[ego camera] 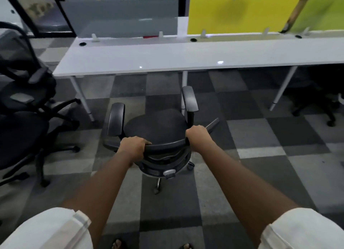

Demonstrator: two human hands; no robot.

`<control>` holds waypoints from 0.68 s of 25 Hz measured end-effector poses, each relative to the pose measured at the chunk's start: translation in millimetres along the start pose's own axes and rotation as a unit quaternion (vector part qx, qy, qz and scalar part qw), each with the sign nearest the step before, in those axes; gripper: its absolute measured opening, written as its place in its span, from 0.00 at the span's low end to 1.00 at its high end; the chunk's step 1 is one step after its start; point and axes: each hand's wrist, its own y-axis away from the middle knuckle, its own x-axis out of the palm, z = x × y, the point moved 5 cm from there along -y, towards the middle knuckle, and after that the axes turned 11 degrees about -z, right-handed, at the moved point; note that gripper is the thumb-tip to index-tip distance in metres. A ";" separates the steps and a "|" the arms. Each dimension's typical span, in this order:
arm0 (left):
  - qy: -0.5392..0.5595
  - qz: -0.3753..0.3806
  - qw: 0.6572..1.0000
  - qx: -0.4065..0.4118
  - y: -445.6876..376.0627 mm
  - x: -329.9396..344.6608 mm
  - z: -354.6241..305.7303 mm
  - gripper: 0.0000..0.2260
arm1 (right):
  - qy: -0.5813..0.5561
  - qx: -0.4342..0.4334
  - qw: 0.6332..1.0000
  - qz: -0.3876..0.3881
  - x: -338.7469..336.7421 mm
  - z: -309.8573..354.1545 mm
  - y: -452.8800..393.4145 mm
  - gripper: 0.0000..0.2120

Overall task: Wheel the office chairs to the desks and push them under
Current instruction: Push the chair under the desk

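A black mesh office chair [158, 129] with two armrests stands on the carpet in front of me, its seat facing the long white desk [186, 57]. My left hand [133, 145] grips the left end of the backrest's top edge. My right hand [197, 135] grips the right end of that same edge. The chair sits a short way back from the desk's front edge, roughly between two of its white legs, not under it.
Two more black office chairs [24, 103] crowd the left side near the desk's end. Another chair [316, 96] is tucked under the desk at the right. Grey [121, 18] and yellow [242, 14] divider panels stand along the desk's back. Checkered grey carpet covers the floor.
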 end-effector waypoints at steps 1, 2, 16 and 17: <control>-0.006 -0.003 1.000 0.012 -13.8 -3.8 -8.6 0.26 | -0.004 0.005 1.000 0.002 2.7 -12.5 1.1 0.07; -0.010 -0.005 1.000 0.024 -29.0 -7.7 -19.3 0.25 | -0.008 0.015 1.000 0.004 5.7 -27.4 2.2 0.06; 0.011 -0.055 0.983 0.174 -226.0 -70.2 -189.2 0.26 | -0.057 0.183 0.981 0.004 48.2 -229.8 -14.4 0.07; 0.010 -0.064 0.979 0.191 -244.0 -76.4 -210.9 0.26 | -0.065 0.200 0.978 -0.007 52.4 -254.7 -13.7 0.12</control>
